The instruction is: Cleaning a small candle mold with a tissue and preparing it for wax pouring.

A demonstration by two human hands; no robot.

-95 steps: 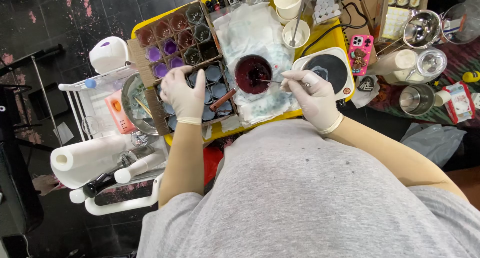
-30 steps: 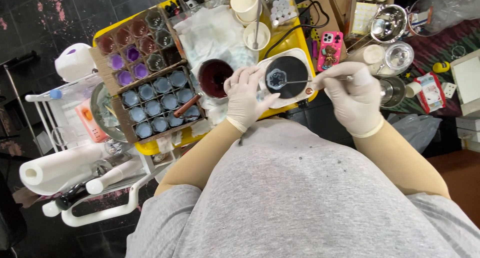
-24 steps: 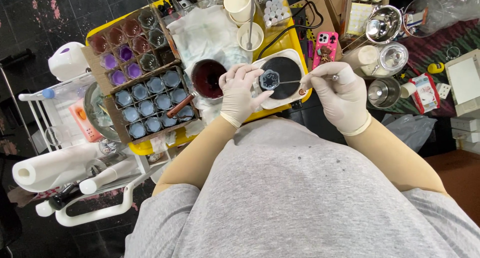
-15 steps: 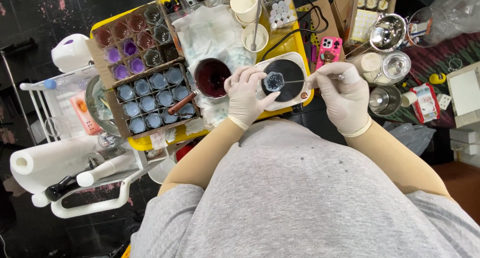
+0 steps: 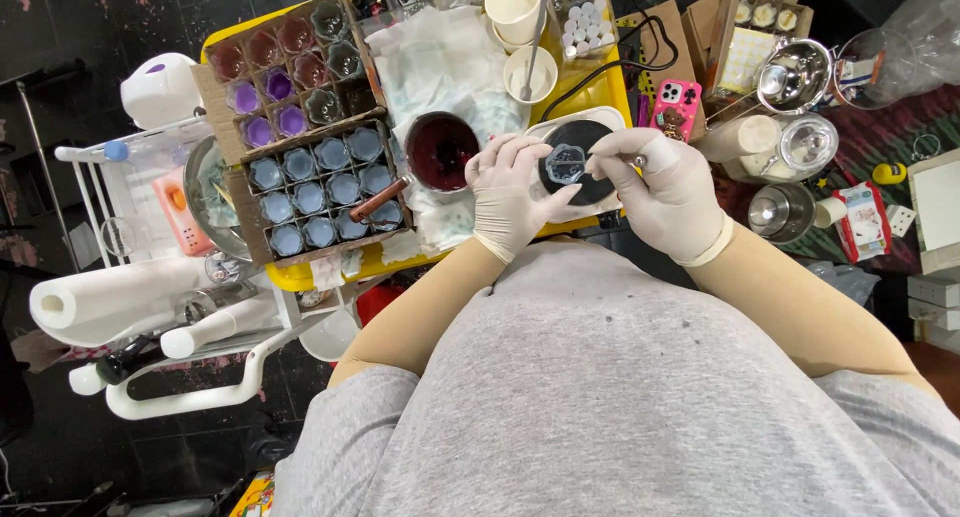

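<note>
Small clear cup (image 5: 567,163) sat upright, mouth up, over the black round scale (image 5: 590,182); no clear long axis. Left hand (image 5: 510,192), gloved, pinched the cup's left side w/ fingers curled narrow. Right hand (image 5: 670,192), gloved, closed on a thin stick (image 5: 612,161) pointing left into the cup. Dark red bowl (image 5: 441,152) just left of the scale. Cardboard tray of blue cups (image 5: 320,192) further left. All on a yellow table (image 5: 300,274); dark tiled floor (image 5: 60,27) beyond.
</note>
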